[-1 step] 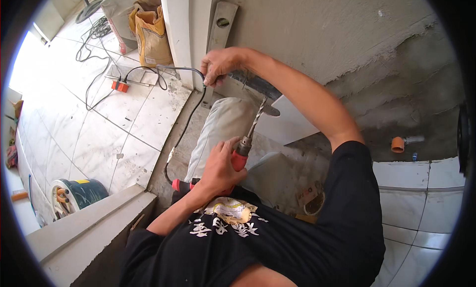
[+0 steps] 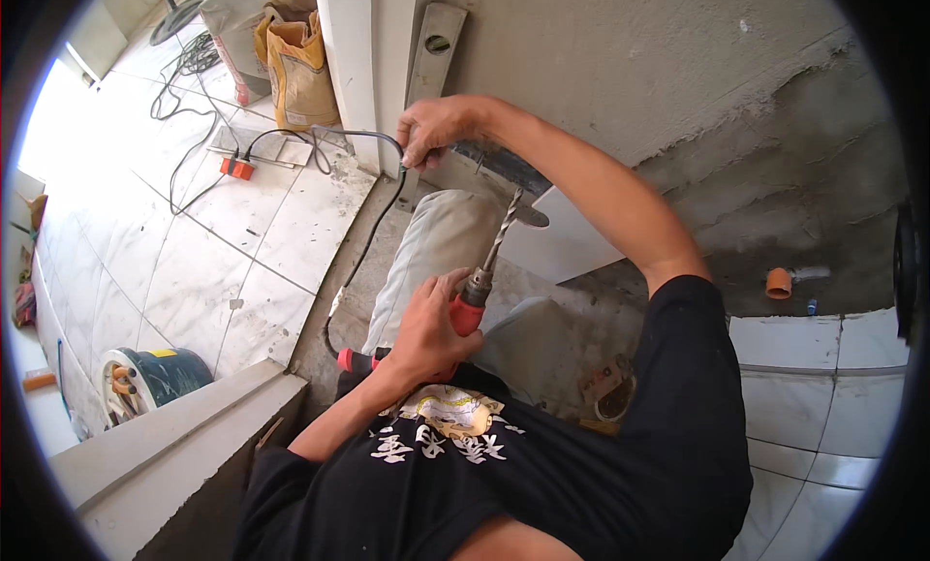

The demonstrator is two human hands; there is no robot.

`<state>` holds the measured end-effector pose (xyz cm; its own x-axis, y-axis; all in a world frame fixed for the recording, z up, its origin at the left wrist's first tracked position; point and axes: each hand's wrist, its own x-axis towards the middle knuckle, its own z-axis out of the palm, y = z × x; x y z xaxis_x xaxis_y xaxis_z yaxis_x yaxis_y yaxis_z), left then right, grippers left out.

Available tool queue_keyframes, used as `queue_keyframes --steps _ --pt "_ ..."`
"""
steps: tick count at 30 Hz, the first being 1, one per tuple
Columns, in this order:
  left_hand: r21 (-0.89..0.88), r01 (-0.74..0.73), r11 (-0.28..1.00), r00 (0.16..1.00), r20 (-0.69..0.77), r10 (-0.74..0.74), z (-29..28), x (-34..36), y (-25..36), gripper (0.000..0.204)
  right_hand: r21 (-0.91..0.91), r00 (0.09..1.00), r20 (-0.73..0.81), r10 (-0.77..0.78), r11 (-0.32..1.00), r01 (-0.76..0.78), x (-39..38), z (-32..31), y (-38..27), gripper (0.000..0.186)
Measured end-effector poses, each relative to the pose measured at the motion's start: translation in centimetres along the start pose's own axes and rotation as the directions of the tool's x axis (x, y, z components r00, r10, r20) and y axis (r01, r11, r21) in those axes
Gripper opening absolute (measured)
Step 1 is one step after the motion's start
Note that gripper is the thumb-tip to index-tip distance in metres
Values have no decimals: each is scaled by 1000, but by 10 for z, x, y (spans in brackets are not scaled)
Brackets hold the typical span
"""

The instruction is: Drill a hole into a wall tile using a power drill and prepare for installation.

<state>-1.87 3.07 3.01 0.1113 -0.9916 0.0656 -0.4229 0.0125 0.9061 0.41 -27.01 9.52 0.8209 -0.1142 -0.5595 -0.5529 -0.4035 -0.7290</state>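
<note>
Nearest is the person's black T-shirt (image 2: 552,474), with a pale and yellow print on its chest. Just in front of it, the left hand (image 2: 431,324) is wrapped around the body of a red corded power drill (image 2: 467,316), its fingers curled over the casing. The drill lies across the person's lap, and its spiral masonry bit (image 2: 503,230) slants up and away, beside the knee of a light grey trouser leg (image 2: 436,246).

From the rear end of the drill a black power cord (image 2: 364,253) rises in a curve to the right hand (image 2: 434,135), which is stretched out at the end of the bent right arm; its thumb and fingers pinch the cord. Beyond the bit, a loose white tile (image 2: 562,241) rests at the foot of the wall.

To the left, past a white sill (image 2: 184,443), stands a dark green bucket (image 2: 179,379) with a yellow label. On the marble-patterned tile floor (image 2: 184,270), the cord reaches an orange socket block (image 2: 236,169). To the right, an orange pipe stub (image 2: 778,283) juts from the rough plaster wall (image 2: 620,67).

Farther off, a metal spirit level (image 2: 426,77) leans by the white door frame (image 2: 351,67); behind the frame stands a yellow-brown sack (image 2: 305,81).
</note>
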Motion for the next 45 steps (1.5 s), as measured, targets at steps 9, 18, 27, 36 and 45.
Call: queue_keyframes --steps 9,18,27,36,45 --pt "-561 132 817 973 -85 -216 -75 -3 30 71 609 967 -203 -156 753 249 -45 50 66 36" --pt "-951 -212 223 977 -209 38 -95 23 -14 76 457 767 -620 -166 717 525 -111 78 47 24" --pt "-999 29 -26 998 30 -50 -39 44 -82 74 243 753 -651 -96 913 327 -99 135 43 19" --pt "-898 262 355 965 232 -124 -42 42 -97 70 -122 522 -794 -311 923 364 -75 184 54 18" --pt "-873 286 395 952 213 -219 -49 27 -108 54 386 693 -720 42 854 349 -62 207 59 19"
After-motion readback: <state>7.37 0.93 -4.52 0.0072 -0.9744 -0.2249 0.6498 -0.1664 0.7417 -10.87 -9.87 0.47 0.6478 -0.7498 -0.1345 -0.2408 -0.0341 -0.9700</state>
